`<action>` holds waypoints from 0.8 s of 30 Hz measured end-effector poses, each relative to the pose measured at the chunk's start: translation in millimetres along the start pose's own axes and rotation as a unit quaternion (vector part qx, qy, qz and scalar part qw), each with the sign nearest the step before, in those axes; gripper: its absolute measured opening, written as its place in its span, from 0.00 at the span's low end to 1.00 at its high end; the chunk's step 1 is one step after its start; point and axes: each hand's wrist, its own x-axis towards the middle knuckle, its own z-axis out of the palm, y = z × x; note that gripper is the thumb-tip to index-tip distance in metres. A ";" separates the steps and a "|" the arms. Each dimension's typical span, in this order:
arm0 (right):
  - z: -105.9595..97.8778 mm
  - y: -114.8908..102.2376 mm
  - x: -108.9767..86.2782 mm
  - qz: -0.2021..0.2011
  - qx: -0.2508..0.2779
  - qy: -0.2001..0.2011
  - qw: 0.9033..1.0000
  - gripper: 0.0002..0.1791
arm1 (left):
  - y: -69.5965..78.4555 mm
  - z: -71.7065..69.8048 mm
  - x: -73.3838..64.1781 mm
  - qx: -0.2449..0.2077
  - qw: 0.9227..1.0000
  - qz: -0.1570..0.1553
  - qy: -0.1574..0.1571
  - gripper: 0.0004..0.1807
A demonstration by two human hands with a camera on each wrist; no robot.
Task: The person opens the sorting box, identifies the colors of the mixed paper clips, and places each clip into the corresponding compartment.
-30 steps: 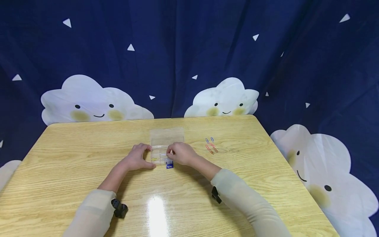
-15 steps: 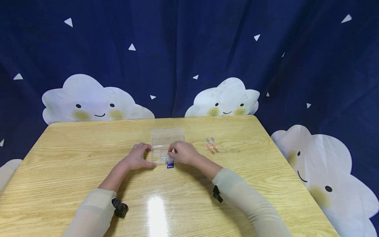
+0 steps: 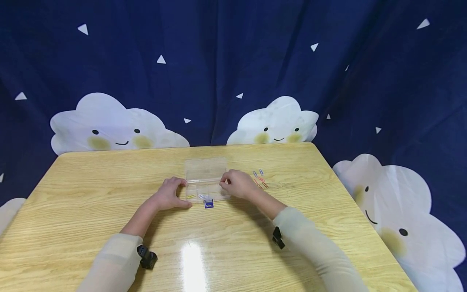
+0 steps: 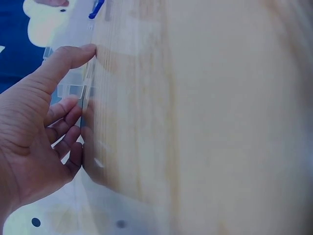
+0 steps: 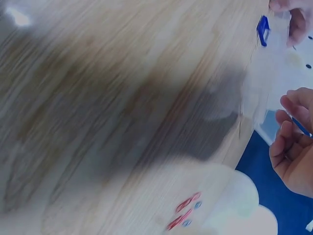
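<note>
A clear plastic compartment box [image 3: 213,196] lies on the table with its clear lid [image 3: 206,168] folded back and a blue latch [image 3: 208,204] in front. In its left compartment I see something yellow, probably a paper clip [image 3: 191,196]; white paper clips [image 3: 202,196] lie in the middle one. My left hand [image 3: 169,194] holds the box's left end between thumb and fingers. Over the right end is my right hand [image 3: 237,184], fingers loosely bent and thumb near the index finger; nothing clearly shows between them. In the right wrist view, that hand [image 5: 298,147] is partly cut off.
Right of the box lie loose paper clips: blue ones [image 3: 261,172] behind, red and pink ones [image 3: 265,185] in front. The wooden table [image 3: 226,251] reaches back to a dark blue curtain [image 3: 204,73] with cloud prints.
My right hand has moved right, from over the middle compartment to the box's right end. The white paper clips in the middle compartment now show plainly. My left hand has stayed in place.
</note>
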 end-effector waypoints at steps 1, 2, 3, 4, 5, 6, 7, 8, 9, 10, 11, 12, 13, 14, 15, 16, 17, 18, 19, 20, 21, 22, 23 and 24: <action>-0.9 3.1 -0.8 0.004 0.001 0.003 1.000 0.09 | -0.1 0.2 -0.1 0.001 1.000 0.000 0.000 0.39; -1.9 6.1 -1.8 0.009 0.004 0.005 1.000 0.09 | 0.0 0.2 -0.3 0.001 1.000 0.000 0.000 0.39; -3.1 9.2 -2.8 0.013 0.009 0.008 1.000 0.08 | -0.1 0.2 -0.4 0.000 1.000 -0.001 0.000 0.39; -4.1 12.4 -3.9 0.018 0.013 0.009 1.000 0.09 | -0.1 0.1 -0.4 0.001 1.000 0.000 0.000 0.39; -4.9 15.6 -4.6 0.020 0.016 0.011 1.000 0.08 | -0.1 0.2 -0.3 0.001 1.000 0.000 0.001 0.39; -5.1 18.7 -5.3 0.024 0.017 0.012 0.999 0.09 | -0.2 0.1 -0.3 0.001 1.000 0.000 0.001 0.39; -5.8 21.3 -6.3 0.029 0.018 0.011 0.999 0.09 | -0.3 0.1 -0.2 0.001 1.000 -0.001 0.001 0.39; -6.4 23.7 -7.4 0.033 0.020 0.010 0.999 0.09 | -0.4 0.1 -0.2 0.001 1.000 -0.002 0.000 0.39; -7.0 26.0 -8.4 0.035 0.021 0.010 0.999 0.09 | -0.6 0.2 0.0 0.001 1.000 -0.002 -0.001 0.40; -7.7 28.1 -9.6 0.038 0.022 0.008 0.999 0.09 | -0.7 0.3 0.0 0.002 1.000 -0.002 -0.001 0.40; -8.7 30.0 -10.8 0.042 0.021 0.008 0.999 0.09 | -0.8 0.3 0.0 0.002 1.000 -0.002 -0.002 0.40; -10.0 31.7 -12.2 0.045 0.022 0.008 0.999 0.10 | -0.8 0.2 0.0 0.002 1.000 -0.002 -0.002 0.40; -11.1 33.7 -13.6 0.049 0.022 0.008 0.999 0.10 | -0.8 0.3 0.1 0.003 1.000 -0.002 -0.002 0.40; -12.5 35.5 -15.1 0.053 0.022 0.007 0.998 0.10 | -0.7 0.3 0.0 0.003 1.000 -0.001 -0.002 0.40; -13.7 37.5 -16.5 0.056 0.022 0.007 0.998 0.10 | -0.7 0.2 0.0 0.003 1.000 0.000 -0.001 0.40; -14.8 39.8 -18.1 0.059 0.021 0.006 0.998 0.10 | -0.6 0.0 -0.2 0.003 1.000 0.000 -0.001 0.40; -16.0 41.8 -19.6 0.062 0.020 0.006 0.998 0.10 | -0.6 -0.2 -0.3 0.003 1.000 0.001 -0.001 0.39; -16.8 44.2 -20.9 0.065 0.020 0.005 0.998 0.10 | -0.5 -0.2 -0.3 0.003 1.000 0.001 0.000 0.39; -17.5 46.6 -22.3 0.068 0.020 0.005 0.997 0.10 | -0.4 -0.2 -0.3 0.003 1.000 0.002 0.000 0.39; -18.4 48.9 -23.7 0.071 0.021 0.005 0.997 0.10 | -0.2 -0.3 -0.4 0.002 1.000 0.002 0.001 0.39; -19.3 51.2 -25.1 0.074 0.023 0.006 0.997 0.11 | -0.1 -0.4 -0.5 0.002 1.000 0.003 0.001 0.39; -20.1 53.3 -26.4 0.077 0.024 0.006 0.997 0.11 | 0.1 -0.4 -0.5 0.002 1.000 0.003 0.001 0.39; -20.9 55.3 -27.7 0.080 0.027 0.007 0.996 0.11 | 0.3 -0.3 -0.5 0.001 1.000 0.004 0.001 0.39; -21.3 57.7 -29.0 0.081 0.027 0.007 0.996 0.11 | 0.4 -0.3 -0.6 0.001 1.000 0.003 0.001 0.39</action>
